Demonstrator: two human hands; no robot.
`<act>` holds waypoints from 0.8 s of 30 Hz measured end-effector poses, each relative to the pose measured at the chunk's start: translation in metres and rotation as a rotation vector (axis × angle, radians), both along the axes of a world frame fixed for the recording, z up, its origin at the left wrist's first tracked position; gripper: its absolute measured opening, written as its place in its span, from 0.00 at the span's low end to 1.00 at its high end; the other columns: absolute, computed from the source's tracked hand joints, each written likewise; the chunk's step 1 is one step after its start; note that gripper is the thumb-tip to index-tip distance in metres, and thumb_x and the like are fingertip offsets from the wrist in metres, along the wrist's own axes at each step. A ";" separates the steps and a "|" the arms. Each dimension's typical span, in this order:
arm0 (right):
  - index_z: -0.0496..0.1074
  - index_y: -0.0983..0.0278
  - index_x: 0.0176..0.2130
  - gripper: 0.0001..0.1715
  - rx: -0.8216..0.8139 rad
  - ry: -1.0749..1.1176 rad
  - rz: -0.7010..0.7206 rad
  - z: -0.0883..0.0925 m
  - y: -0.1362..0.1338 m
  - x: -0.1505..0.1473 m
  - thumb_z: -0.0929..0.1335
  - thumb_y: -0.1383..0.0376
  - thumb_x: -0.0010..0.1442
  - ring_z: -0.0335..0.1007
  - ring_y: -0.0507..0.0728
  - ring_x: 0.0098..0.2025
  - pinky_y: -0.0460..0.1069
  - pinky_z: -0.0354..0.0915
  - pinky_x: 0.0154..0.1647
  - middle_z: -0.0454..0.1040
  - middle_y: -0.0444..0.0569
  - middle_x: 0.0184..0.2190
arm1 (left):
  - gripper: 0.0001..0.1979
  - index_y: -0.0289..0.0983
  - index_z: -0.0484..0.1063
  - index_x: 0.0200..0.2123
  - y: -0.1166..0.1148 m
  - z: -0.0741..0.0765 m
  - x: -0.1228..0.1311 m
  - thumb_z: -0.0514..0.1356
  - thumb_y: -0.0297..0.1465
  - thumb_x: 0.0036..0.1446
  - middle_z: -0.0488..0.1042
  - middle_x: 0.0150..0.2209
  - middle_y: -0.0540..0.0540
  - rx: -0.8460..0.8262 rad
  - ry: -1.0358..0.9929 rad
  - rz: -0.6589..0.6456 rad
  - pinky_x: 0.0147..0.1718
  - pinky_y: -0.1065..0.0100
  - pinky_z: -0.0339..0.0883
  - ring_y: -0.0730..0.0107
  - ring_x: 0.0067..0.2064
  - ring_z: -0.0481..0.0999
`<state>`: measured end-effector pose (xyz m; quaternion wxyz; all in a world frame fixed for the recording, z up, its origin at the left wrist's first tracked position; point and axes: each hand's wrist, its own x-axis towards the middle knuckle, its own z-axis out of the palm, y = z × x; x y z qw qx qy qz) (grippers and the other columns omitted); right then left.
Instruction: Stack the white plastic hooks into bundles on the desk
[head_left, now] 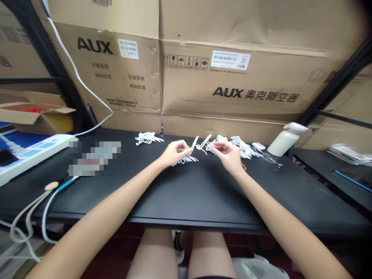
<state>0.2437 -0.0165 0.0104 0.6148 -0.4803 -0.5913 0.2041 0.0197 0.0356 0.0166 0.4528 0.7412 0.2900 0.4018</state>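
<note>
My left hand (174,152) is closed in a pinch on a bunch of thin white ties (188,157) just above the black table (188,193). My right hand (226,153) pinches the other end of white ties (203,143) that stick up between both hands. The two hands are a short gap apart at the table's far middle. A pile of the same white ties (242,147) lies right of my right hand. Another small bundle of ties (147,137) lies to the far left of my left hand.
Large brown AUX cartons (232,77) wall off the back of the table. A white bottle-like device (286,139) lies at the right. A white power strip (31,153) and white cables (35,205) sit at the left, with an open carton (35,114) behind.
</note>
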 end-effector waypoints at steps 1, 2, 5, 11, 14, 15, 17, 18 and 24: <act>0.74 0.65 0.35 0.18 -0.010 -0.009 0.011 -0.001 -0.001 -0.001 0.74 0.56 0.47 0.77 0.59 0.35 0.57 0.72 0.43 0.78 0.52 0.32 | 0.17 0.34 0.64 0.27 0.000 0.000 0.000 0.63 0.42 0.50 0.75 0.32 0.45 0.002 0.003 -0.005 0.31 0.68 0.72 0.68 0.31 0.78; 0.74 0.66 0.35 0.18 -0.019 -0.016 0.021 -0.001 -0.001 -0.002 0.74 0.56 0.47 0.77 0.60 0.36 0.57 0.72 0.43 0.78 0.53 0.32 | 0.17 0.34 0.64 0.27 -0.001 0.000 0.000 0.63 0.42 0.50 0.75 0.32 0.44 0.005 0.007 -0.007 0.31 0.68 0.72 0.68 0.32 0.79; 0.75 0.66 0.35 0.18 -0.038 -0.026 0.044 -0.002 -0.002 -0.005 0.74 0.57 0.46 0.77 0.60 0.36 0.58 0.72 0.43 0.78 0.53 0.32 | 0.17 0.34 0.64 0.27 -0.002 0.000 0.000 0.63 0.42 0.50 0.76 0.32 0.43 0.013 0.017 -0.010 0.31 0.67 0.72 0.66 0.32 0.79; 0.75 0.65 0.34 0.18 -0.042 -0.032 0.072 -0.003 -0.004 -0.007 0.75 0.56 0.46 0.77 0.59 0.34 0.57 0.73 0.41 0.78 0.51 0.30 | 0.18 0.34 0.64 0.27 -0.002 0.000 -0.001 0.64 0.42 0.49 0.77 0.33 0.43 0.005 0.017 -0.019 0.33 0.66 0.73 0.64 0.34 0.80; 0.75 0.65 0.34 0.18 -0.051 -0.027 0.082 -0.003 -0.004 -0.007 0.75 0.56 0.45 0.77 0.60 0.34 0.57 0.73 0.41 0.79 0.51 0.30 | 0.18 0.34 0.64 0.28 -0.002 0.000 -0.001 0.64 0.43 0.49 0.77 0.32 0.43 0.005 0.014 -0.019 0.34 0.65 0.73 0.64 0.34 0.80; 0.75 0.64 0.34 0.18 -0.052 -0.023 0.084 -0.003 -0.004 -0.007 0.75 0.56 0.45 0.77 0.60 0.35 0.57 0.73 0.42 0.79 0.51 0.30 | 0.17 0.34 0.65 0.28 -0.002 0.000 -0.001 0.64 0.43 0.50 0.77 0.32 0.43 0.006 0.018 -0.016 0.34 0.65 0.73 0.64 0.34 0.80; 0.75 0.65 0.34 0.18 -0.057 -0.017 0.090 -0.002 -0.004 -0.007 0.75 0.56 0.45 0.77 0.60 0.35 0.57 0.73 0.42 0.79 0.52 0.30 | 0.17 0.34 0.65 0.28 -0.001 -0.001 -0.001 0.63 0.43 0.50 0.77 0.31 0.44 0.004 0.026 -0.006 0.34 0.65 0.73 0.63 0.35 0.80; 0.75 0.65 0.34 0.18 -0.060 -0.016 0.093 -0.002 -0.004 -0.007 0.75 0.56 0.45 0.77 0.60 0.35 0.58 0.73 0.42 0.79 0.52 0.31 | 0.17 0.34 0.66 0.29 -0.001 -0.001 -0.001 0.63 0.43 0.50 0.77 0.31 0.44 0.003 0.030 -0.002 0.34 0.65 0.73 0.63 0.35 0.80; 0.75 0.65 0.34 0.19 -0.070 -0.023 0.130 0.000 -0.004 -0.006 0.75 0.56 0.44 0.77 0.60 0.35 0.58 0.73 0.43 0.79 0.51 0.31 | 0.17 0.33 0.69 0.30 -0.003 0.001 -0.001 0.64 0.43 0.49 0.78 0.30 0.43 0.002 0.027 -0.008 0.35 0.64 0.73 0.62 0.35 0.80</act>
